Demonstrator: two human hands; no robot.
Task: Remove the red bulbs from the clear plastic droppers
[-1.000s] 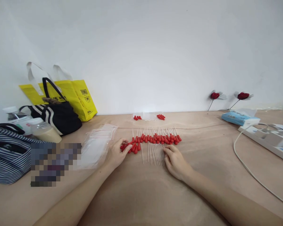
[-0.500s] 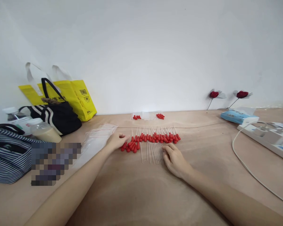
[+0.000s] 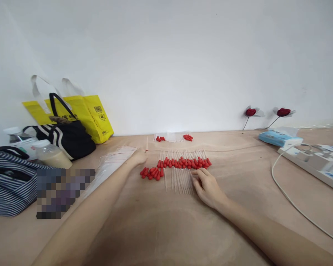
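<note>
My left hand (image 3: 139, 157) is closed in a pinch on a glass dropper (image 3: 147, 144) with a red rubber bulb, its thin clear tube pointing away toward the wall. To its right lies a row of droppers (image 3: 183, 162), red bulbs toward me and tubes toward the wall. Several loose red bulbs (image 3: 152, 173) lie in a cluster at the row's near left. Bare glass tubes (image 3: 180, 181) are laid side by side in front of the row. At their right edge rests my right hand (image 3: 208, 187), fingers curled together; its fingertips are partly hidden.
Flat clear zip bags (image 3: 108, 168) lie left of my left hand. Against the wall is a clear bag (image 3: 174, 136) with red bulbs. Bags and a bottle (image 3: 52, 155) crowd the left; a tissue pack (image 3: 280, 137), power strip (image 3: 316, 162) and white cable (image 3: 283, 194) occupy the right.
The dropper at the row's left end has left the row and is now in my left hand, which has moved slightly away from me and left. My right hand has barely moved.
</note>
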